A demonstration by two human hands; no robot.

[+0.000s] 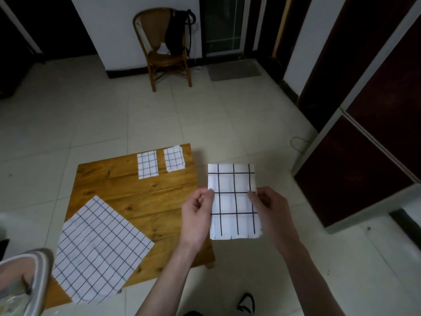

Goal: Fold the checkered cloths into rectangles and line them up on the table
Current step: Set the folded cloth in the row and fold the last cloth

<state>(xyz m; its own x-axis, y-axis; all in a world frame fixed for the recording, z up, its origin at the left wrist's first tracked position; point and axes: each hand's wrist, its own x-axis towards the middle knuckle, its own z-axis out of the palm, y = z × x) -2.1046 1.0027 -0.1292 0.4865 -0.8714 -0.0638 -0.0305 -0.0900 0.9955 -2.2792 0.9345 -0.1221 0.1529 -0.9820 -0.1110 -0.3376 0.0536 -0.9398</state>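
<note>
**Folded cloth held up off the table's right edge**

Nearest you, your left hand [197,218] and right hand [272,214] hold a folded checkered cloth [234,201] in the air, to the right of the wooden table [145,197] and over the tiled floor. It is a flat white rectangle with bold black grid lines, slightly frayed along its near edge. Each hand pinches one long side around mid-height, thumb in front and fingers curled, forearms converging from below. On the table's far edge two smaller folded rectangles [148,164] [174,158] lie side by side, apart. An unfolded checkered cloth [100,249], thin and wrinkled, lies skewed over the near left corner.
</note>
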